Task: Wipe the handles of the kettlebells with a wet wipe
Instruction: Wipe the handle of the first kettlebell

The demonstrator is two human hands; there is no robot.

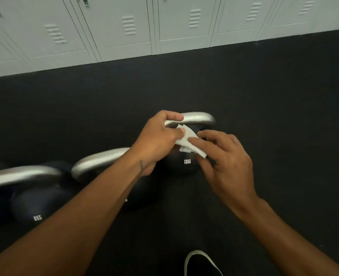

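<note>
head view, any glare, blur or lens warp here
Head view: wide-angle warp bows the lockers and their base line; soft glare streaks the 12KG kettlebell handle; the wet wipe looks slightly soft; the dark floor shows little detail.

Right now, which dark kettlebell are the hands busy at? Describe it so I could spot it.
Below the wall of pale grey metal lockers, three dark round kettlebells with silver handles stand in a row on the black floor. It is the rightmost kettlebell, beneath the left hand and right hand pinching the white wet wipe. It reads 12KG; the leftmost kettlebell reads 8KG.
</note>
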